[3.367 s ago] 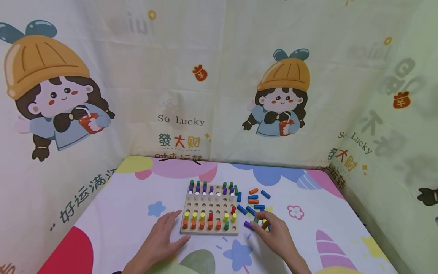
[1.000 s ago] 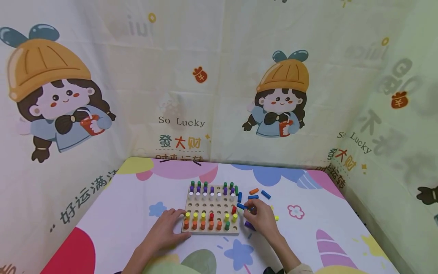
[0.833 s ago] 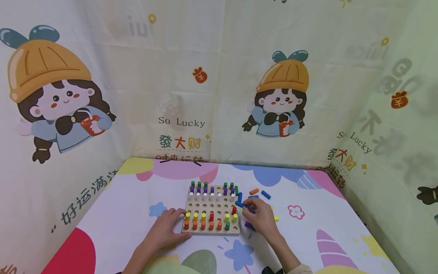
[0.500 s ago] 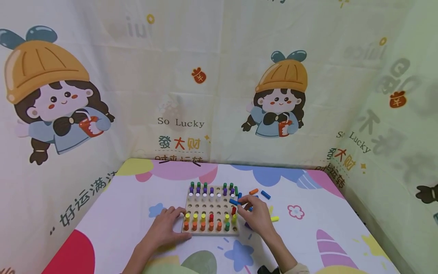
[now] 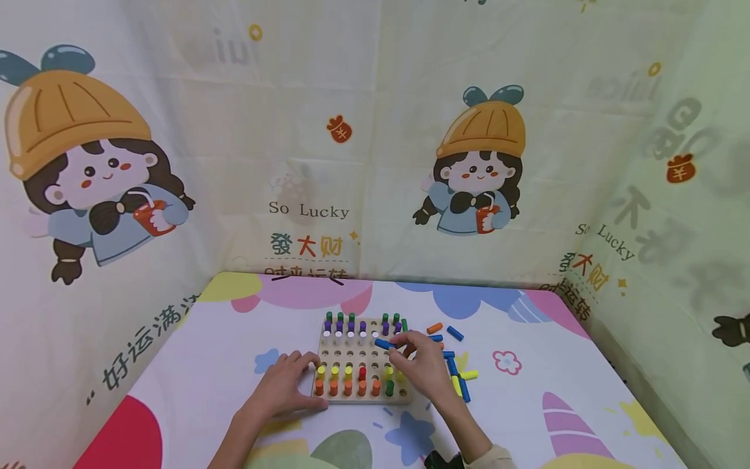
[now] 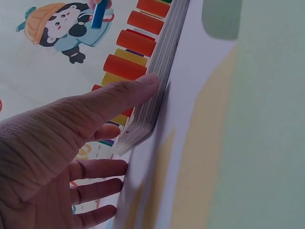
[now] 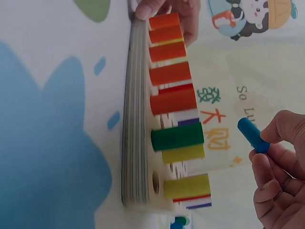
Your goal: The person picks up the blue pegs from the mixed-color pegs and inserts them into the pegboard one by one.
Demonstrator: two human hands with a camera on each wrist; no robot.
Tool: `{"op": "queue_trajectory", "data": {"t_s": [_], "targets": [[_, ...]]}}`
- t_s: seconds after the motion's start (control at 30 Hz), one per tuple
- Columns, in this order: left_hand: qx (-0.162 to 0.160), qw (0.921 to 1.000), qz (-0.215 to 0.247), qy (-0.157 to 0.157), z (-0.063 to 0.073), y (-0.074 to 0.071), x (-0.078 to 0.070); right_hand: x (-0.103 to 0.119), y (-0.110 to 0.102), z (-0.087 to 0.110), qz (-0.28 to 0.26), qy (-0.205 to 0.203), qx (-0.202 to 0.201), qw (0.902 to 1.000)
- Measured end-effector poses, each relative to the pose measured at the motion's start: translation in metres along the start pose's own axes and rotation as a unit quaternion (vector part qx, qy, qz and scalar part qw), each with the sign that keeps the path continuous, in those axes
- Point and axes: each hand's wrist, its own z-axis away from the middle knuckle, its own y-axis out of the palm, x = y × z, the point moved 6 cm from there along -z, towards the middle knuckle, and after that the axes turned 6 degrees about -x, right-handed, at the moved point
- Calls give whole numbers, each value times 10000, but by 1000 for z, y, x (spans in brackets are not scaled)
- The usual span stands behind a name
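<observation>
My right hand (image 5: 418, 366) pinches a blue peg (image 5: 383, 343) between thumb and fingers, over the right part of a wooden pegboard (image 5: 343, 359). In the right wrist view the blue peg (image 7: 252, 134) is tilted, one end sticking out past the fingertips. My left hand (image 5: 280, 387) holds the board's near left corner; in the left wrist view its thumb (image 6: 147, 82) presses the front edge. Orange pegs (image 5: 347, 387) fill most of the front row, with a green peg (image 5: 389, 388) at its right. Behind stand yellow, white, purple and green pegs; the middle rows show bare holes.
Loose pegs lie right of the board: a blue one (image 5: 455, 333) and an orange one (image 5: 435, 328) farther back, a yellow one (image 5: 469, 375) nearer, others partly behind my right hand. A patterned cloth (image 5: 222, 358) covers the table; printed curtains stand around it.
My right hand has left the loose pegs with a blue peg and moved left over the board. My left hand has come in against the board's corner and stays there.
</observation>
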Motion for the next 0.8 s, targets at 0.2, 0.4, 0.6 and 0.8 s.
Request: {"op": "queue_trajectory", "data": {"t_s": [0.2,0.4,0.6,0.8], "targets": [[18,10000,25,-15,0,0,0,7,10,-1,-56,-122,81,9999],[82,9999,51,-90,0,1,2,9,22,-4,-65,-73,261,9996],[40,9999,79,-82,-1,3,3,12,33,-9,5,-77,494,9988],[-2,9999,118,-26,0,4,3,13,44,-13,-31,-141,693,9975]]}}
